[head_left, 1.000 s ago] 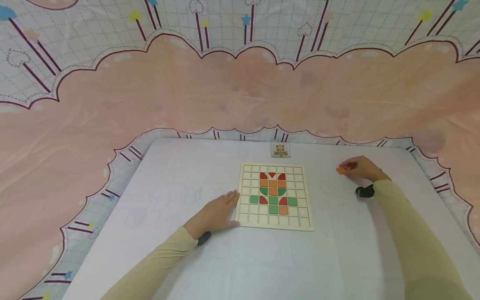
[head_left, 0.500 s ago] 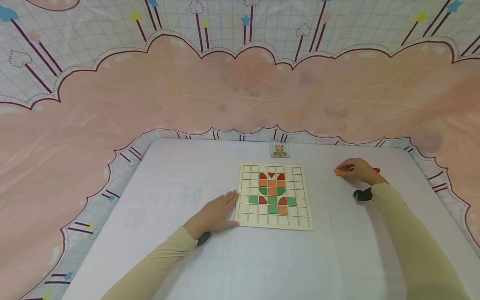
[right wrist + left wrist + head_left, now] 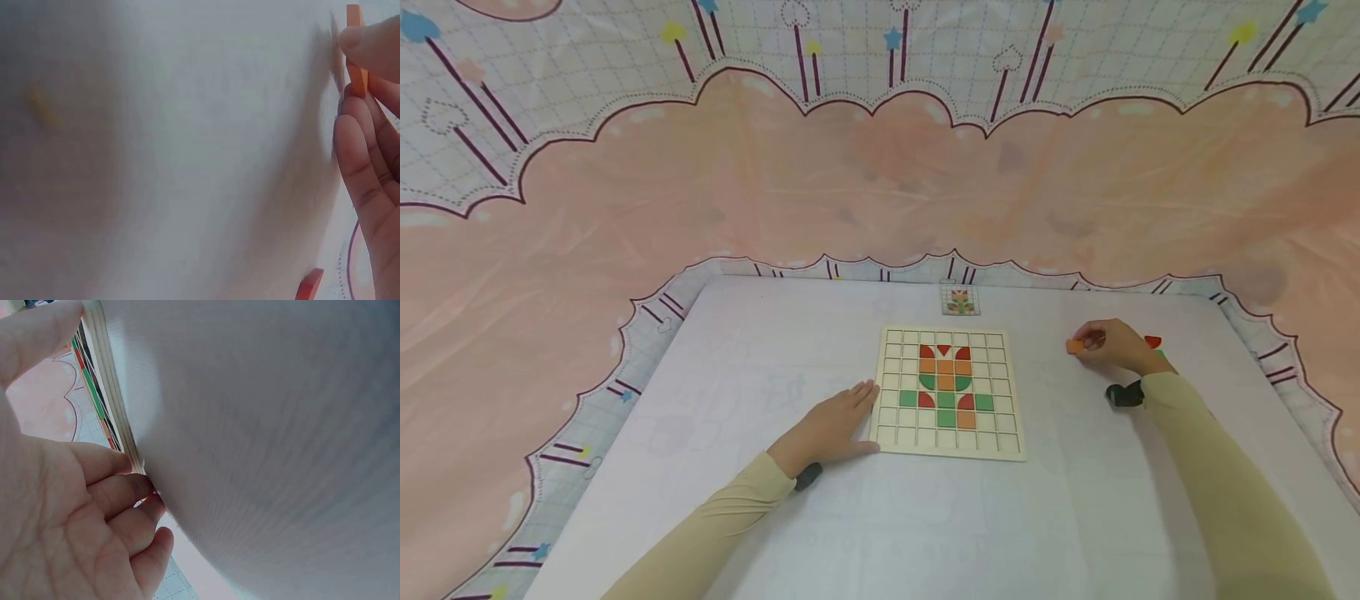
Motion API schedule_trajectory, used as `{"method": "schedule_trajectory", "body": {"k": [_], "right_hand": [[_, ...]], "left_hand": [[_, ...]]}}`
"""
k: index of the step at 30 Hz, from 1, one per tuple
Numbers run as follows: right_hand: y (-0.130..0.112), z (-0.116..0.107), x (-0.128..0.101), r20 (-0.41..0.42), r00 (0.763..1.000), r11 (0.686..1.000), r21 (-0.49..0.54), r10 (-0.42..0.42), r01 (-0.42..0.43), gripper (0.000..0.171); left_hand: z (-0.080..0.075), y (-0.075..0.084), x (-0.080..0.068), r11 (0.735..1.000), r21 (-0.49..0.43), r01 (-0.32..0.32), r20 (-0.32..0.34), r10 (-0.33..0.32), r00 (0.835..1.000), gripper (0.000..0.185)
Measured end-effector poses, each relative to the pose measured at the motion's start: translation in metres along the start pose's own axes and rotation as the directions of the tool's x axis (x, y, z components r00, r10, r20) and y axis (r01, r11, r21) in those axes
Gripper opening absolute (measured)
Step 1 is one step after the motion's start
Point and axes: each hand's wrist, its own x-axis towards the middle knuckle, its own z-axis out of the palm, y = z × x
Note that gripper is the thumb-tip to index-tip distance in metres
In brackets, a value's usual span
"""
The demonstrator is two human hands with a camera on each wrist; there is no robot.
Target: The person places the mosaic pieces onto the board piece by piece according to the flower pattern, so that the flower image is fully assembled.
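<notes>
A wooden grid board [image 3: 891, 437] lies on the white table, with red, orange and green tiles set in its middle squares. My left hand [image 3: 835, 425] rests flat against the board's left edge, thumb spread toward the near corner. In the left wrist view the fingertips touch the side of the board. Right of the board, my right hand [image 3: 1112, 343] pinches an orange tile [image 3: 1074, 347] between thumb and fingers, close to the table. The right wrist view shows that orange tile [image 3: 356, 70] edge-on under the thumb.
A small pattern card [image 3: 960, 301] lies behind the board. Beside the right wrist sit a red piece [image 3: 1153, 342] and a partly hidden green piece [image 3: 1160, 354]. A patterned curtain [image 3: 850, 183] rises behind the table.
My right hand has shifted slightly left and nearer with the orange tile, uncovering the red and green pieces behind the wrist. The left hand and the board stay put.
</notes>
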Motion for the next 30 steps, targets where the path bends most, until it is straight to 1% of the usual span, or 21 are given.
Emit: {"method": "schedule_trajectory", "body": {"k": [3,10,14,17,20,27,30], "right_hand": [[-0.004,0.003,-0.001,0.000,1.000,1.000,-0.002,-0.007,0.007,0.027],[-0.020,0.015,0.003,-0.027,0.996,0.997,-0.002,-0.080,0.080,0.026],[-0.037,0.023,0.002,-0.046,0.991,0.992,0.010,-0.126,0.127,0.025],[-0.051,0.028,0.000,-0.045,0.987,0.987,0.025,-0.155,0.157,0.025],[-0.065,0.034,-0.001,-0.046,0.984,0.984,0.040,-0.169,0.171,0.025],[-0.096,0.048,-0.002,-0.040,0.965,0.963,0.066,-0.260,0.263,0.027],[-0.109,0.055,-0.002,-0.027,0.959,0.954,0.089,-0.284,0.285,0.028]], "left_hand": [[0.000,0.000,0.000,1.000,0.007,0.003,0.008,-0.003,1.000,0.087],[-0.001,0.000,0.000,1.000,-0.004,0.005,0.005,-0.005,1.000,0.088],[-0.001,0.000,0.000,1.000,-0.003,0.010,0.007,-0.010,1.000,0.088],[-0.002,0.001,0.000,1.000,-0.011,0.014,0.008,-0.014,1.000,0.088],[-0.002,0.001,0.000,1.000,-0.010,0.018,0.013,-0.018,1.000,0.088],[-0.002,0.001,0.001,1.000,-0.004,0.018,0.017,-0.018,1.000,0.088],[-0.003,0.000,0.002,1.000,-0.004,0.018,0.018,-0.018,1.000,0.088]]}}
